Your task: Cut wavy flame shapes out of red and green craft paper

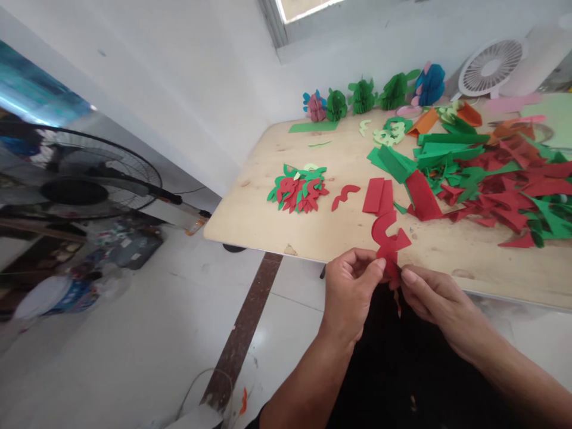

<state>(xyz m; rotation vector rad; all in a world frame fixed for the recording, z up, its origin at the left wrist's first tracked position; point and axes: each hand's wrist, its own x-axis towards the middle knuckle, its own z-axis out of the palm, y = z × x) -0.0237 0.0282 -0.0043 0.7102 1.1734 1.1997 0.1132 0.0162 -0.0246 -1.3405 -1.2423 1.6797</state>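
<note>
head view: left hand point(352, 287) in closed pinch on red paper point(388, 243), right hand point(432, 293) at its edge, hold unclear

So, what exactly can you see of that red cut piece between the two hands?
The red cut piece looks like matte paper. Its upper part curves around a notch open on the right, with a pointed flap below that. The left hand pinches it between thumb and fingers, by the near edge of the table. The right hand is at its right side, but whether it grips the paper is unclear.
</note>
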